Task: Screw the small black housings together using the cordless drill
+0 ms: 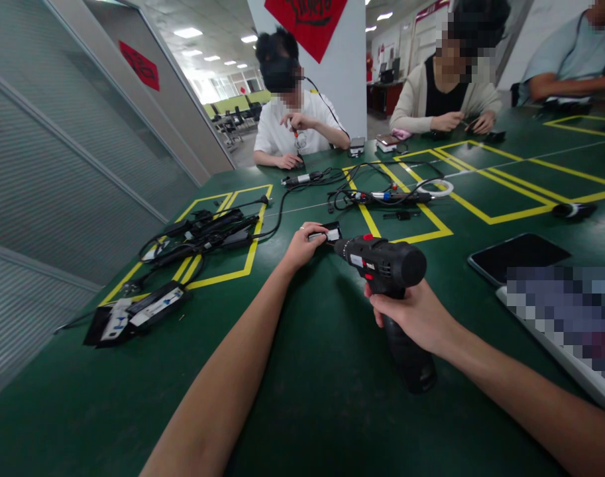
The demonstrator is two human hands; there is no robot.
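Observation:
My right hand (406,308) is wrapped round the grip of a black cordless drill (382,262) with red accents. The drill's chuck points left and away from me, its tip meeting or very close to a small black casing (334,231) with a white label. Fingers of my left hand (305,244) press down on this casing and hold it on the green table. A ring shows on one finger. The drill's nose hides the exact spot where the bit ends.
Tangled black adapters and cables (207,232) lie at left, beside labelled black casings (156,305). A pen-shaped tool (382,197) with a cord lies ahead. A phone (518,257) and a blurred-out flat object (565,324) are at right. Several people sit across the green table (302,397).

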